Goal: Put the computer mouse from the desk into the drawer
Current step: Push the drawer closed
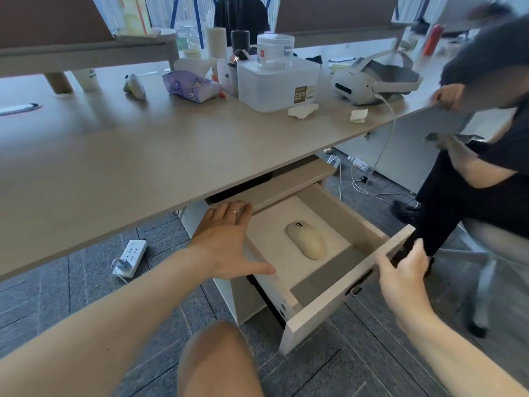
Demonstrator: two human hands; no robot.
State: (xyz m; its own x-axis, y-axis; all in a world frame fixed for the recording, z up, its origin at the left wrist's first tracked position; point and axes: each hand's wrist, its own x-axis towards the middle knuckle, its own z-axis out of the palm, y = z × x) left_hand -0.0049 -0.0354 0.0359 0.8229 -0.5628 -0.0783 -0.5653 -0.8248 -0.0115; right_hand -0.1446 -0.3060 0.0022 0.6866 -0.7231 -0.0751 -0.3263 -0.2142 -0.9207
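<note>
A cream computer mouse (307, 239) lies flat on the white floor of the pulled-out drawer (340, 302) under the desk (148, 156). My left hand (229, 242) hovers over the drawer's left side with fingers spread, empty, its fingertips near the cabinet top. My right hand (403, 273) is at the drawer's front panel near the top right corner, thumb against the panel's edge, fingers loosely curled around it. Neither hand touches the mouse.
On the desk stand a white plastic box (277, 84) with a clear jar on top, a tissue pack (190, 85), cups and a white headset (369, 78). A seated person (483, 156) is close on the right. A power strip (130, 257) lies on the floor.
</note>
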